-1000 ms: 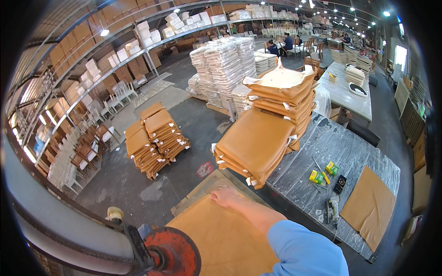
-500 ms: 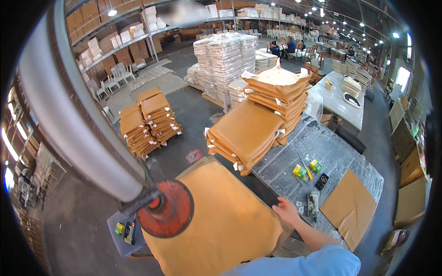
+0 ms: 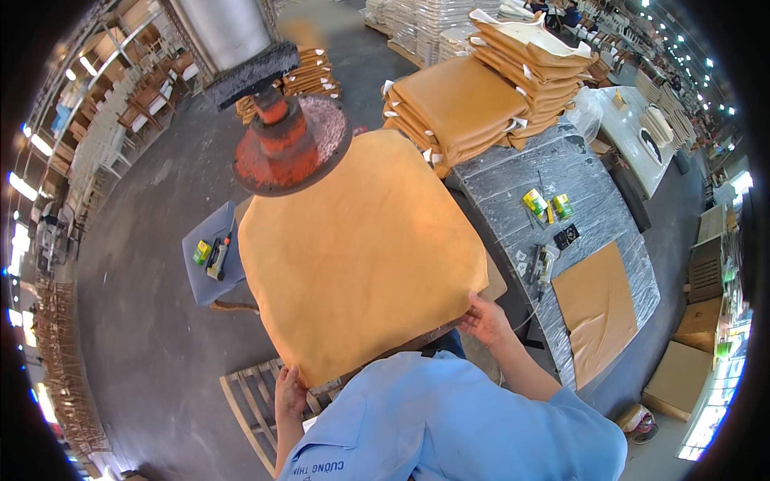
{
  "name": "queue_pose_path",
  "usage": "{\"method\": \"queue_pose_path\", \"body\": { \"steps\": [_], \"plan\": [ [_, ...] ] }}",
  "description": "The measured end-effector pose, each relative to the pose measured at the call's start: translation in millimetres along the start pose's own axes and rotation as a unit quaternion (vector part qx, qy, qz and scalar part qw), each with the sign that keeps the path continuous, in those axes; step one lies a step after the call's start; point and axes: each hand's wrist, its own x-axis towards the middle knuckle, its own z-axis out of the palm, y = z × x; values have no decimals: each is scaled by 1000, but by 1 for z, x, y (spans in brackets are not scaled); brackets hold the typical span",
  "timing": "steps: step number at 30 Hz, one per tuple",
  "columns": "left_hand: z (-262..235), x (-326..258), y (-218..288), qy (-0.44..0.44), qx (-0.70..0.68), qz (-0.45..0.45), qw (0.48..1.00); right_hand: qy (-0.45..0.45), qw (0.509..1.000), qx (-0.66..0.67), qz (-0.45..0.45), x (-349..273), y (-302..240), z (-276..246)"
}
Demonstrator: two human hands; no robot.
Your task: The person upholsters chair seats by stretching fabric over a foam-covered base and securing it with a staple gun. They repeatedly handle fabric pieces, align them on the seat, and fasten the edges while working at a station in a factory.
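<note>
- Hands at work: left hand (image 3: 290, 391) and right hand (image 3: 485, 322) each pinch a near corner of one tan sheet (image 3: 361, 248).
- Sheet spread flat before the person; laying-out looks done, fastening apparently not yet.
- Leftward, one blue seat (image 3: 198, 280) bearing one small box (image 3: 201, 252) and one tool (image 3: 217, 260).
- Rightward, one grey table (image 3: 593, 200): two yellow-green boxes (image 3: 535, 200), one loose tan piece (image 3: 597, 309).
- Beyond, two adjoining stacks of brown cushions (image 3: 457, 92), seemingly covered.

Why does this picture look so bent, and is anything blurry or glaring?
Head view: the fisheye lens bends edges toward the dark rim; bright strips at far left glare; a patch beside the silver cylinder is blurred; the tan sheet looks clear.
</note>
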Motion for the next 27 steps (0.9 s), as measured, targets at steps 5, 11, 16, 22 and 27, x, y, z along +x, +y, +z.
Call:
{"method": "queue_pose_path", "body": {
  "steps": [5, 11, 16, 22, 27],
  "plan": [
    [-4, -18, -33, 41, -228, -40, 972, -46, 993, 101, 49, 10, 34, 9],
    [26, -22, -66, -162, -194, -120, 960, -19, 995, 98, 17, 13, 35, 18],
    [46, -7, -73, -114, -197, -118, 967, -37, 996, 80, 13, 20, 32, 5],
    [60, -12, -84, -103, -217, -67, 968, -39, 995, 87, 16, 30, 31, -3],
    [52, -20, -85, -113, -169, -143, 969, -45, 996, 68, 33, 22, 23, -8]
  ]
}}
